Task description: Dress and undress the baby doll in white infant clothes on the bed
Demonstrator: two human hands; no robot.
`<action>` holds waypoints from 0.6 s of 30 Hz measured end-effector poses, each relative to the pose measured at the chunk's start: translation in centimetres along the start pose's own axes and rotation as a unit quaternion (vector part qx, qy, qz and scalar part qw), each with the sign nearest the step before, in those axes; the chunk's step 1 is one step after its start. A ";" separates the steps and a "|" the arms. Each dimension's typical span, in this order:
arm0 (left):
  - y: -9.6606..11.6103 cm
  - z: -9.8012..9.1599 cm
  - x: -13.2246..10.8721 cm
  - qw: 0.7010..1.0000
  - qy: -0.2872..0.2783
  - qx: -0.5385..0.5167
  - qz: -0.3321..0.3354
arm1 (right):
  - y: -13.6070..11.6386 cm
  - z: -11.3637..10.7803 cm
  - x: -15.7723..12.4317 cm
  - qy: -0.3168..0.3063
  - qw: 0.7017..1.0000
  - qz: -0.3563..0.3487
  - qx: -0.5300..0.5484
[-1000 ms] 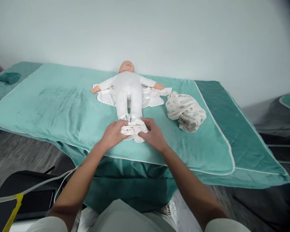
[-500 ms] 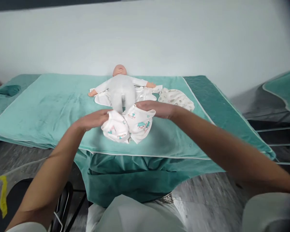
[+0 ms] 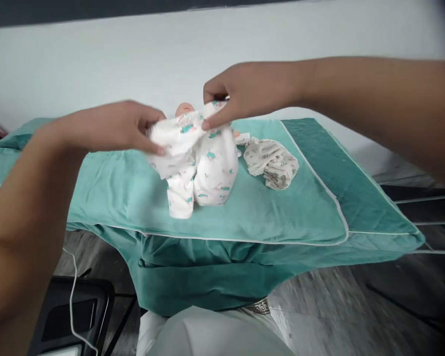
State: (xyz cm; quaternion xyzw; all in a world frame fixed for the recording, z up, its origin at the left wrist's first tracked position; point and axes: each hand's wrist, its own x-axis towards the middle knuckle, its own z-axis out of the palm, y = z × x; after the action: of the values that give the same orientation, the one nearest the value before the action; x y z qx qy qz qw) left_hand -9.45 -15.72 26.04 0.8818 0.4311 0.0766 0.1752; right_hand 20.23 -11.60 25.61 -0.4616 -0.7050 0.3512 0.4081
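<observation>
White baby pants point(image 3: 213, 170) with a teal and pink print are stretched out between my hands above the bed. My left hand point(image 3: 129, 127) grips the left side of the waistband, thumb toward me. On the other side, my right hand point(image 3: 243, 94) pinches the waistband a little higher. Both pant legs point down toward me. Behind the pants lies a baby doll on its back; only its head point(image 3: 185, 109) and a bit of one hand show. The doll's legs are hidden, apparently inside the pants.
A crumpled cream patterned cloth point(image 3: 272, 160) lies right of the doll. The teal padded bed point(image 3: 282, 217) stands against a white wall point(image 3: 96, 64). At lower left is a black chair point(image 3: 74, 311) with a white cable point(image 3: 73, 296) across it.
Both hands have risen and moved toward the doll, drawing the waistband up. The pants, bunched before, now hang spread with their legs extended, and they cover the doll's body.
</observation>
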 end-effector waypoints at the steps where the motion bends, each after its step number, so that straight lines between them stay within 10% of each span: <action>1: 0.3 -0.4 -0.1 0.997 0.064 0.028 0.020 | -2.2 0.5 -1.1 -0.023 0.998 0.017 -0.047; 4: 0.3 -0.2 0.2 0.949 0.306 0.012 0.072 | -6.9 2.0 -3.7 -0.055 0.983 -0.044 -0.167; 8: -0.1 1.4 1.8 0.863 0.483 -0.063 0.136 | -7.3 3.9 -2.4 -0.066 0.976 -0.112 -0.173; 12: -2.2 4.3 5.1 0.865 0.486 -0.120 0.040 | -3.5 8.3 2.0 -0.201 0.962 0.046 -0.179; 18: -9.7 12.1 7.6 0.837 0.508 -0.203 -0.025 | 5.9 17.5 6.7 -0.104 0.970 0.130 0.177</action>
State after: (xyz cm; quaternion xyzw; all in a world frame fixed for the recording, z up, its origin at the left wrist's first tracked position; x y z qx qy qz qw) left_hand -8.39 -7.21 11.08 0.6522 0.4567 0.5953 0.1082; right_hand 5.06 -5.42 14.80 -0.4309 -0.6043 0.5664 0.3582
